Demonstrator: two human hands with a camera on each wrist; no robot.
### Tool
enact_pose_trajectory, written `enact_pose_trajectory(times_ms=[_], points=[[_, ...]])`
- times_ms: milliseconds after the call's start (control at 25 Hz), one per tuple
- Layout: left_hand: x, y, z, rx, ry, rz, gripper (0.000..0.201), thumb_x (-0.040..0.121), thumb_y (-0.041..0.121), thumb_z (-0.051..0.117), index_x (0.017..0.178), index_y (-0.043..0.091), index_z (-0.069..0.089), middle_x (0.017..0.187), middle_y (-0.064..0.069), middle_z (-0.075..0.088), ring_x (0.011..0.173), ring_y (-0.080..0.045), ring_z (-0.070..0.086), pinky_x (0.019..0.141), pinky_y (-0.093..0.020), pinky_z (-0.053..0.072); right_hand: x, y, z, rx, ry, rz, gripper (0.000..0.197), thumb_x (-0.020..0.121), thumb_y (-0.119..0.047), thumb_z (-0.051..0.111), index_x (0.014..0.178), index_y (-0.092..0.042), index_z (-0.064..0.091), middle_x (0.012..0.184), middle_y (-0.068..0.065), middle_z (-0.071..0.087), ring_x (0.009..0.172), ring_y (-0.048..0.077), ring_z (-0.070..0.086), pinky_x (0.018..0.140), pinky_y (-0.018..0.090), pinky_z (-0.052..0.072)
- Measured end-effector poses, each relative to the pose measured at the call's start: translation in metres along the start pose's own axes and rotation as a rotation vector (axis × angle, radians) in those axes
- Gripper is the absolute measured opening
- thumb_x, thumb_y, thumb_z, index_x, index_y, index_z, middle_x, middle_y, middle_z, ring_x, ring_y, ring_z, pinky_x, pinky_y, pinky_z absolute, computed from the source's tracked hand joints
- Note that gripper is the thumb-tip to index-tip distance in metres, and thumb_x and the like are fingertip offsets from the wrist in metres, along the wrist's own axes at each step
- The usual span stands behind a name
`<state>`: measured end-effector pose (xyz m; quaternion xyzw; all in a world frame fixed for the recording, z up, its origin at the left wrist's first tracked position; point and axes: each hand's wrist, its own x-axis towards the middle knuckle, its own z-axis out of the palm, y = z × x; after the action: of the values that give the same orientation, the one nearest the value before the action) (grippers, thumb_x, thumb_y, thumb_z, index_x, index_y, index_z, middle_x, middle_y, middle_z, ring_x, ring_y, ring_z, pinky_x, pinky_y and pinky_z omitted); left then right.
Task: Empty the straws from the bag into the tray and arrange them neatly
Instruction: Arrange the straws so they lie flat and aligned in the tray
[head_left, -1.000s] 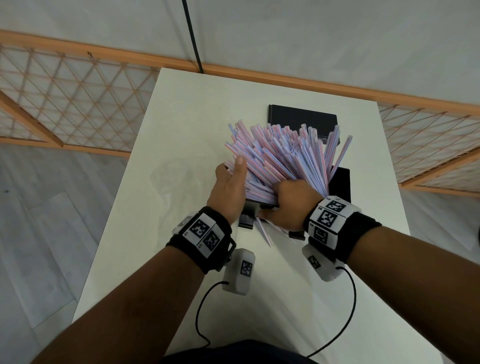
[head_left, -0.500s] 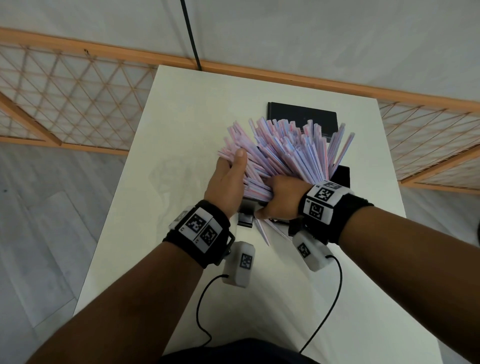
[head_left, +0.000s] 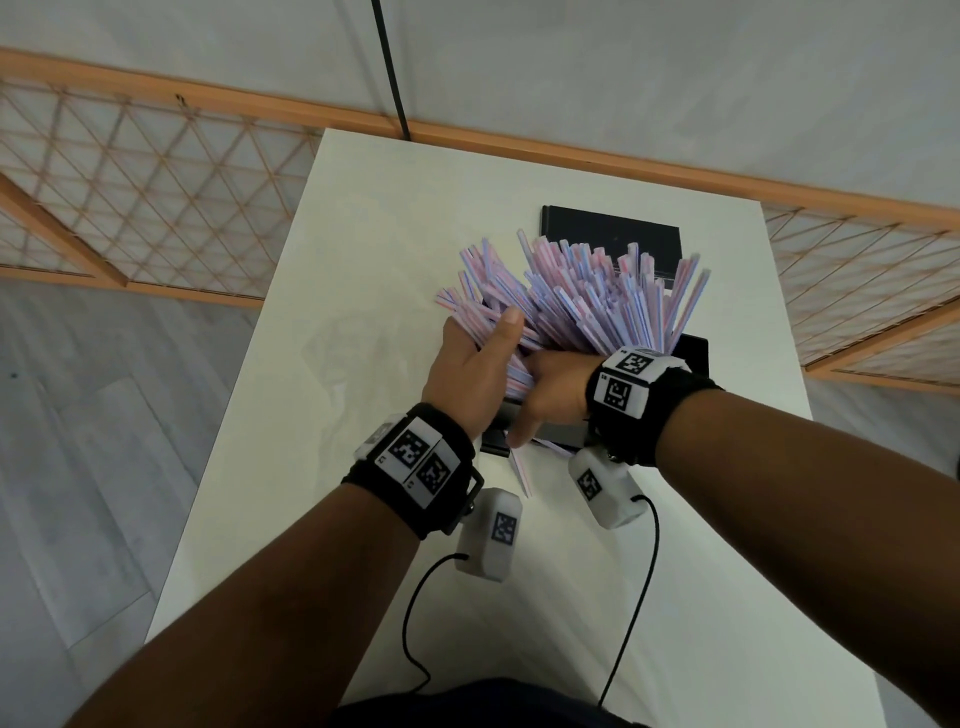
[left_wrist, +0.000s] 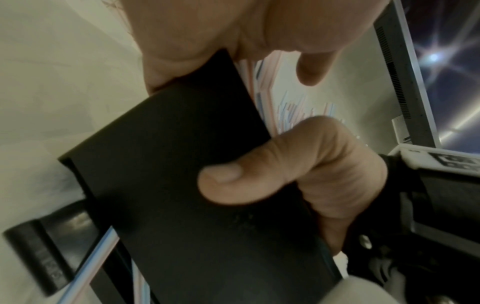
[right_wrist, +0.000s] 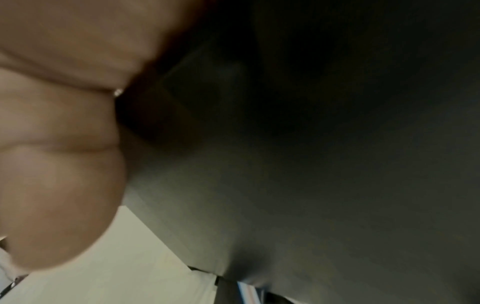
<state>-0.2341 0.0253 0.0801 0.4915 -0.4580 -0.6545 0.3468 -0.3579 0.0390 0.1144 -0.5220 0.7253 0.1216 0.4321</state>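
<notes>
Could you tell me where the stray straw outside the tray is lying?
In the head view, the stray straw lies on the white table, just below the tray's near edge.

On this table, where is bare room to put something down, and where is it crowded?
Bare tabletop lies left of the straws, though a faint clear film seems to lie beside the left hand. The near end, between the forearms, holds only one stray straw and cables. Crowded: the black tray under both hands.
</notes>
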Motion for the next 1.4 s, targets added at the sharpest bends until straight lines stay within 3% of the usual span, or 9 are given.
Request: enact_pose_trajectory(times_ms=[320, 400, 520, 600, 720, 920, 1120, 1280, 1400], points=[[0.0, 0.007, -0.004, -0.016, 0.053, 0.082, 0.068, 0.073, 0.055, 0.069, 0.132, 0.023, 0.061, 0.124, 0.004, 0.07, 0.116, -0.015, 0.066, 0.104, -0.047, 0.05, 0.0, 0.0, 0.001, -0.006, 0.084, -0.109, 0.09, 0.056, -0.044, 0.088, 0.132, -0.014, 0.049, 0.124, 0.003, 0.061, 0.108, 0.022, 0.061, 0.093, 0.039, 0.053], [-0.001, 0.014, -0.005, -0.06, 0.106, 0.086, 0.064, 0.071, 0.05, 0.074, 0.125, 0.016, 0.064, 0.116, -0.002, 0.073, 0.105, -0.015, 0.07, 0.097, -0.048, 0.055, -0.005, 0.002, 0.001, 0.024, 0.128, -0.175, 0.072, 0.057, -0.044, 0.089, 0.117, -0.018, 0.058, 0.111, -0.001, 0.066, 0.098, 0.018, 0.065, 0.084, 0.033, 0.055], [-0.001, 0.028, -0.013, -0.148, 0.269, 0.138, 0.066, 0.079, 0.024, 0.082, 0.133, 0.009, 0.047, 0.122, -0.004, 0.065, 0.094, -0.005, 0.069, 0.081, -0.026, 0.059, -0.016, 0.007, 0.002, 0.089, 0.196, -0.266, 0.043, 0.062, -0.048, 0.088, 0.091, -0.032, 0.06, 0.088, -0.014, 0.068, 0.079, 0.004, 0.063, 0.067, 0.02, 0.048], [0.001, 0.039, -0.021, -0.132, 0.356, 0.211, 0.076, 0.087, 0.018, 0.076, 0.148, 0.018, 0.031, 0.145, -0.002, 0.046, 0.108, 0.001, 0.061, 0.087, -0.017, 0.053, -0.018, 0.01, 0.005, 0.095, 0.234, -0.264, 0.047, 0.06, -0.061, 0.083, 0.088, -0.029, 0.063, 0.085, -0.012, 0.07, 0.077, 0.003, 0.064, 0.071, 0.024, 0.051], [0.003, 0.048, -0.023, 0.171, 0.277, 0.356, 0.055, 0.102, 0.024, 0.053, 0.152, 0.015, 0.034, 0.158, -0.004, 0.036, 0.124, 0.018, 0.044, 0.101, -0.004, 0.035, -0.018, 0.01, 0.009, 0.089, 0.273, -0.238, 0.052, 0.059, -0.072, 0.077, 0.086, -0.03, 0.066, 0.081, -0.011, 0.07, 0.074, 0.002, 0.064, 0.071, 0.023, 0.051], [-0.006, 0.026, -0.012, 0.514, 0.026, 0.303, 0.062, 0.102, 0.044, 0.028, 0.156, 0.012, 0.028, 0.165, -0.01, 0.021, 0.153, -0.017, 0.016, 0.122, -0.026, 0.013, -0.018, 0.01, 0.014, 0.033, 0.391, -0.246, 0.051, 0.055, -0.08, 0.068, 0.079, -0.036, 0.062, 0.07, -0.015, 0.064, 0.069, 0.004, 0.061, 0.067, 0.022, 0.043], [-0.006, 0.021, -0.012, 0.585, 0.109, 0.514, 0.076, 0.099, 0.034, 0.05, 0.158, 0.01, 0.008, 0.167, -0.013, 0.0, 0.154, -0.021, 0.004, 0.123, -0.02, 0.007, -0.018, 0.012, 0.02, -0.046, 0.474, -0.295, 0.067, 0.058, -0.082, 0.057, 0.099, -0.03, 0.064, 0.079, -0.009, 0.068, 0.074, 0.014, 0.064, 0.075, 0.029, 0.052], [-0.002, 0.015, -0.008, 0.75, -0.15, 0.383, 0.083, 0.093, 0.06, 0.026, 0.159, 0.012, 0.011, 0.168, -0.009, 0.004, 0.155, -0.019, 0.003, 0.125, -0.05, 0.012, -0.019, 0.018, 0.027, -0.009, 0.606, -0.366, 0.059, 0.068, -0.067, 0.054, 0.105, -0.022, 0.062, 0.087, -0.001, 0.07, 0.079, 0.021, 0.065, 0.069, 0.024, 0.042], [-0.009, 0.013, -0.008, 0.61, -0.128, 0.356, 0.082, 0.096, 0.06, 0.025, 0.159, 0.016, -0.001, 0.168, -0.004, -0.009, 0.149, -0.003, -0.008, 0.123, -0.031, 0.001, -0.024, 0.022, 0.026, 0.081, 0.647, -0.397, 0.038, 0.077, -0.049, 0.068, 0.095, -0.017, 0.058, 0.081, -0.001, 0.065, 0.075, 0.022, 0.061, 0.065, 0.026, 0.039]])
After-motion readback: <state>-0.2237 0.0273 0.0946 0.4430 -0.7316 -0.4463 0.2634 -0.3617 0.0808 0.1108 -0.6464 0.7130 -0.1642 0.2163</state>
